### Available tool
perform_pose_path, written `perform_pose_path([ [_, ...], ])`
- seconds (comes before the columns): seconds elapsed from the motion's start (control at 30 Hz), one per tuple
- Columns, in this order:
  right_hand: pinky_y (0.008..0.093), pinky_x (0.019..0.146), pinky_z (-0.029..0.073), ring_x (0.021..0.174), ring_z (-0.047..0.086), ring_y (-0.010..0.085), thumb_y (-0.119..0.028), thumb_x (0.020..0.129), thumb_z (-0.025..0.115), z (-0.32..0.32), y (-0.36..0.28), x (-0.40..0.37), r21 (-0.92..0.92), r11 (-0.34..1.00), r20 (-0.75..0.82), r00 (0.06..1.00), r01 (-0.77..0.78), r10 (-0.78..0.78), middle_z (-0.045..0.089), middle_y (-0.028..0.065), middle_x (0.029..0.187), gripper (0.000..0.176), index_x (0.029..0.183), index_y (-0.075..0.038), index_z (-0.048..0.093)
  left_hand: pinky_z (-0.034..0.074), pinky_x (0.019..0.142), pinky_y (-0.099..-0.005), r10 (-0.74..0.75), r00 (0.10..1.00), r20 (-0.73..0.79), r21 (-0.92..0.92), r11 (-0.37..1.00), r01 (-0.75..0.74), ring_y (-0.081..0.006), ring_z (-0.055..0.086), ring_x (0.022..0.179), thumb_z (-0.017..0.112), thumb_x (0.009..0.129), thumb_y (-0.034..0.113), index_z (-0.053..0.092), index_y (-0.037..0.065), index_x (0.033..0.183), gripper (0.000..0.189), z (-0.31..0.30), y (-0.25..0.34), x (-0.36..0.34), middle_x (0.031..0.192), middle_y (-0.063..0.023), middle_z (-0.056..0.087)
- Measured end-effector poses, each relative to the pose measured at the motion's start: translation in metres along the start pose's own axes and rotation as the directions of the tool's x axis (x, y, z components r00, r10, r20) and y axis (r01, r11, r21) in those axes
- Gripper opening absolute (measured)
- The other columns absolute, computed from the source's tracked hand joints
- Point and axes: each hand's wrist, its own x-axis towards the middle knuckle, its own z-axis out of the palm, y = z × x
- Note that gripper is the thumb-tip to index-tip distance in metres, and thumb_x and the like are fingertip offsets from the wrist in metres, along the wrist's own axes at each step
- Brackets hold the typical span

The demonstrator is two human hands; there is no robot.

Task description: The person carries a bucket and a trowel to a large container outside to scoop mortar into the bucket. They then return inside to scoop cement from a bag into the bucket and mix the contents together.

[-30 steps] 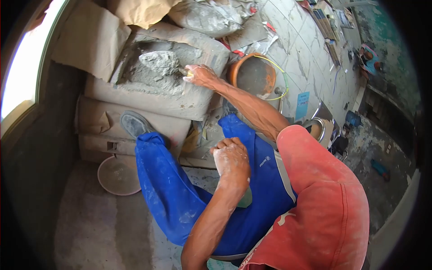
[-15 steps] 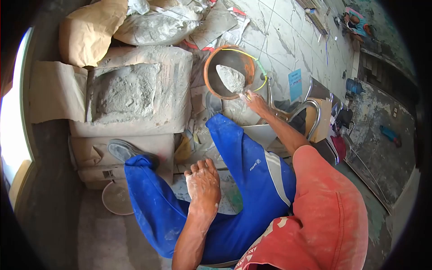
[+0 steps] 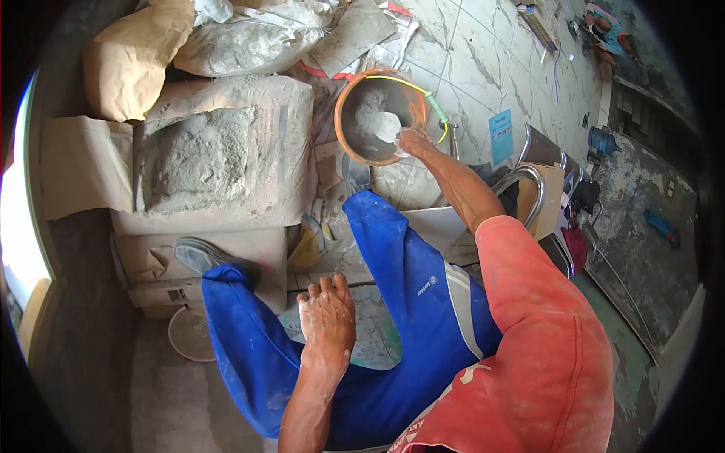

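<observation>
My right hand (image 3: 411, 141) is closed around the handle of a trowel (image 3: 388, 127), at the near rim of an orange bucket (image 3: 340, 130). The trowel's pale blade is inside the bucket, over grey-white powder (image 3: 370, 106) near the far wall. A yellow wire handle with a green grip (image 3: 436, 107) hangs to the bucket's right. My left hand (image 3: 329, 313), dusted with powder, hangs loosely between my knees, back upward, its fingers slightly apart and bent. Nothing shows in it. To the left lies a cut-open paper sack (image 3: 279, 151) with grey powder (image 3: 200, 162) in it.
A crumpled brown paper bag (image 3: 136, 64) and a dusty plastic sack (image 3: 253, 45) lie behind the open sack. A pinkish basin (image 3: 189, 343) stands at lower left. Metal chair frames (image 3: 538, 196) are to the right, near a blue packet (image 3: 501, 137). Another person (image 3: 604, 30) is far back.
The trowel, heaped with powder before, has tipped down into the bucket, and its blade now looks mostly bare. Loose powder shows in the bucket. My left hand has barely moved.
</observation>
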Motion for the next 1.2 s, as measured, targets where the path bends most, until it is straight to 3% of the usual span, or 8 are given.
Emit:
perform_pose_path([
  [0.27,0.0415,0.066,0.046,0.076,0.06,0.0306,-0.014,0.079,0.042,-0.044,-0.015,-0.077,-0.234,0.97,-0.17,0.979,0.071,-0.113,0.061,0.0175,0.078,0.022,0.079,-0.003,0.061,0.044,0.069,-0.0377,0.003,0.979,-0.204,-0.026,1.0,-0.008,-0.0257,0.055,0.084,0.046,0.076,0.006,0.049,0.004,0.092,0.017,0.01,-0.007,0.004,0.087,-0.0095,0.054],
  [0.33,0.0436,0.067,0.045,0.075,0.059,0.0333,-0.024,0.082,0.042,-0.043,-0.013,-0.112,-0.045,0.999,-0.394,0.919,0.013,-0.03,0.059,0.0215,0.078,0.032,0.101,0.001,0.049,0.044,0.069,-0.0396,0.032,0.965,-0.262,-0.081,0.995,-0.055,-0.0278,0.055,0.084,0.043,0.076,0.006,0.049,0.004,0.093,0.017,0.013,-0.015,0.004,0.086,-0.0105,0.055],
  [0.43,0.0424,0.069,0.044,0.076,0.058,0.0329,-0.027,0.083,0.044,-0.09,-0.057,-0.184,0.078,0.996,-0.361,0.93,-0.049,0.074,0.059,0.0207,0.078,0.032,0.095,0.002,0.05,0.044,0.07,-0.0402,0.088,0.893,-0.44,-0.087,0.986,-0.14,-0.0292,0.055,0.085,0.042,0.077,0.006,0.048,0.003,0.091,0.016,0.019,-0.026,-0.003,0.085,-0.0113,0.054],
  [0.53,0.0447,0.068,0.043,0.075,0.057,0.0352,-0.034,0.081,0.048,-0.111,-0.09,-0.208,0.332,0.943,-0.205,0.973,-0.029,0.102,0.058,0.0205,0.076,0.036,0.093,0.0,0.049,0.044,0.071,-0.0398,-0.01,0.919,-0.394,-0.114,0.993,-0.038,-0.0279,0.055,0.085,0.043,0.077,0.006,0.049,0.004,0.091,0.015,0.012,-0.032,-0.007,0.086,-0.0103,0.055],
  [0.63,0.0418,0.062,0.045,0.073,0.057,0.0334,-0.037,0.077,0.054,-0.103,-0.15,-0.181,0.305,0.873,-0.494,0.847,0.381,-0.197,0.058,0.0159,0.075,0.035,0.091,-0.005,0.05,0.044,0.07,-0.0372,-0.067,0.968,-0.243,-0.091,0.995,0.046,-0.0239,0.055,0.084,0.049,0.074,0.007,0.048,0.006,0.095,0.021,-0.009,-0.033,-0.013,0.09,-0.0087,0.055],
  [0.87,0.0459,0.063,0.044,0.075,0.056,0.0344,-0.036,0.082,0.047,-0.098,-0.321,-0.08,-0.225,0.755,-0.351,0.672,0.616,-0.652,0.057,0.0173,0.083,0.034,0.098,-0.006,0.049,0.037,0.077,-0.0419,-0.14,0.959,-0.248,-0.251,0.965,0.076,-0.0222,0.051,0.086,0.053,0.073,0.016,0.05,-0.001,0.1,0.032,-0.011,-0.034,-0.02,0.092,-0.0123,0.054],
  [1.0,0.0441,0.074,0.04,0.086,0.056,0.0327,-0.03,0.085,0.038,-0.099,-0.379,-0.028,-0.375,0.689,-0.242,0.652,0.621,-0.719,0.057,0.0196,0.091,0.034,0.109,-0.008,0.045,0.038,0.073,-0.0382,-0.224,0.927,-0.3,-0.277,0.951,0.14,-0.0202,0.052,0.083,0.051,0.075,0.016,0.049,0.003,0.094,0.023,-0.013,-0.046,-0.032,0.087,-0.0086,0.054],
  [1.2,0.0427,0.079,0.038,0.091,0.055,0.0311,-0.021,0.085,0.033,-0.077,-0.391,-0.012,-0.459,0.786,-0.213,0.807,0.415,-0.551,0.056,0.0175,0.095,0.032,0.112,-0.01,0.045,0.037,0.075,-0.037,-0.286,0.901,-0.325,-0.377,0.913,0.154,-0.0204,0.052,0.083,0.053,0.074,0.016,0.049,0.001,0.101,0.031,-0.02,-0.069,-0.055,0.088,-0.0091,0.054],
])
